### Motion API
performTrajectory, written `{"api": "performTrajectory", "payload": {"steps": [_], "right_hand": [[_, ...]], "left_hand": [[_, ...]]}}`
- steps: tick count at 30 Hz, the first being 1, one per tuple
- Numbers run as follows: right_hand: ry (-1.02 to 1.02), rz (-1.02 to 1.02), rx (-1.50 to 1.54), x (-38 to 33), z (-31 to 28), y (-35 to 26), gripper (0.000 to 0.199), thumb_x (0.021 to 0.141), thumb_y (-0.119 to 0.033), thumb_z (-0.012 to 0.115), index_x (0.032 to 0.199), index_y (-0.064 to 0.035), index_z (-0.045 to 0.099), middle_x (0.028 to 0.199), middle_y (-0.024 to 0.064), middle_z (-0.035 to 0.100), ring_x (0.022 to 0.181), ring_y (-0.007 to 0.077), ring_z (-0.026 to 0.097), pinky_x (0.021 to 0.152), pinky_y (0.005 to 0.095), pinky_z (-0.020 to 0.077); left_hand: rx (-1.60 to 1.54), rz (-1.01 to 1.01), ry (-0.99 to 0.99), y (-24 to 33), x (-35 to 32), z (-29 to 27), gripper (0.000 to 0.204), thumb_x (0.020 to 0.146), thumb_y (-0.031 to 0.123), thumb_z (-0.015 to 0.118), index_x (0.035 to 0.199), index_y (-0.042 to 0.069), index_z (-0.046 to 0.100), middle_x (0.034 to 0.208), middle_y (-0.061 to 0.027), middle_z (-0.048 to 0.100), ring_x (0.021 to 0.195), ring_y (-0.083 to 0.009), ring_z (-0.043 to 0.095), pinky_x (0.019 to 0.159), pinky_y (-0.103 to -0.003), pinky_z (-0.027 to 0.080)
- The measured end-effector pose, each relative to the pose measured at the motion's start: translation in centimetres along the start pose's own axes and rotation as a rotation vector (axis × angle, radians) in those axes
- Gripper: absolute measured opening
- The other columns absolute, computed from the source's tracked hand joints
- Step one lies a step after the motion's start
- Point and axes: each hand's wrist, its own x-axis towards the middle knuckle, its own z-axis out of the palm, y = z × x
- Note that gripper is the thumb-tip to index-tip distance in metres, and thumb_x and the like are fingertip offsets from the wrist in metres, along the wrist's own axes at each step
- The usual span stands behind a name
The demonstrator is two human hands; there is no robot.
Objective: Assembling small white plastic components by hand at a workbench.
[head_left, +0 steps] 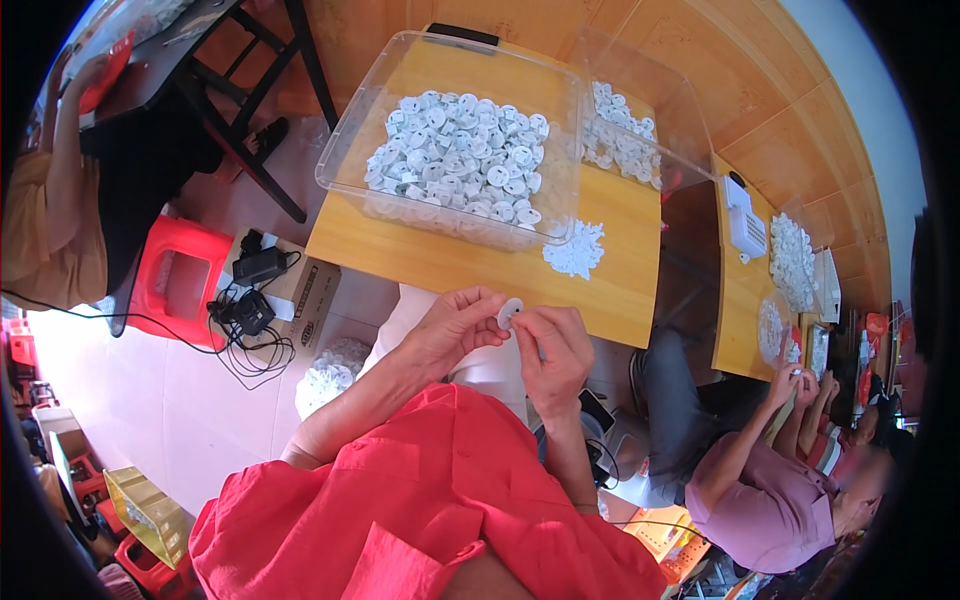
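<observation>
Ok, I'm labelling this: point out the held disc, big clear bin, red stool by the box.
White disc (510, 312): head view, flat face.
Clear bin (366, 122): head view, left wall.
Red stool (190, 237): head view, top.

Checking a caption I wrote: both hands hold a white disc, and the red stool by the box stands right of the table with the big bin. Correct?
One slip: the stool by the box stands left of the table, as the head view shows. The left hand and right hand do hold a white disc.
</observation>
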Motion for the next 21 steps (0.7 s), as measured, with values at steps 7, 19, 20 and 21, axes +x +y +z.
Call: {"api": "performTrajectory", "payload": {"steps": [7, 19, 20, 21], "right_hand": [[-0.003, -0.068, -0.087, 0.07, 0.01, -0.48, 0.021, 0.061, 0.010, 0.065, 0.078, -0.0014, 0.060, 0.076, 0.0089, 0.057, 0.066, 0.0249, 0.054, 0.055, 0.0320, 0.0436], [-0.027, 0.034, 0.027, 0.01, -0.21, -0.55, 0.019, 0.064, 0.010, 0.065, 0.079, 0.0000, 0.059, 0.074, 0.0099, 0.059, 0.066, 0.0239, 0.056, 0.058, 0.0294, 0.0448], [-0.028, 0.034, 0.028, -0.04, -0.31, -0.59, 0.019, 0.064, 0.010, 0.065, 0.079, 0.0000, 0.059, 0.074, 0.0099, 0.059, 0.066, 0.0239, 0.056, 0.058, 0.0294, 0.0448], [-0.018, 0.095, 0.069, -0.10, -0.44, -0.67, 0.017, 0.065, 0.010, 0.065, 0.078, 0.0000, 0.059, 0.074, 0.0100, 0.059, 0.066, 0.0233, 0.056, 0.059, 0.0288, 0.0450]], "left_hand": [[0.062, 0.023, 0.076, -0.10, -0.06, 0.43, 0.018, 0.083, 0.022, 0.061, 0.081, 0.005, 0.057, 0.069, -0.0034, 0.059, 0.064, -0.0110, 0.059, 0.060, -0.022, 0.049], [0.069, 0.014, 0.086, -0.45, -0.18, 0.29, 0.018, 0.083, 0.022, 0.062, 0.082, 0.005, 0.057, 0.070, -0.0033, 0.058, 0.064, -0.0112, 0.058, 0.061, -0.022, 0.049], [0.060, 0.008, 0.087, -0.35, -0.23, 0.45, 0.017, 0.083, 0.022, 0.062, 0.082, 0.005, 0.057, 0.070, -0.0035, 0.058, 0.064, -0.0113, 0.058, 0.062, -0.022, 0.049], [0.050, 0.002, 0.088, -0.29, -0.24, 0.51, 0.017, 0.083, 0.022, 0.061, 0.082, 0.005, 0.057, 0.071, -0.0037, 0.059, 0.064, -0.0113, 0.058, 0.062, -0.022, 0.049]]}}
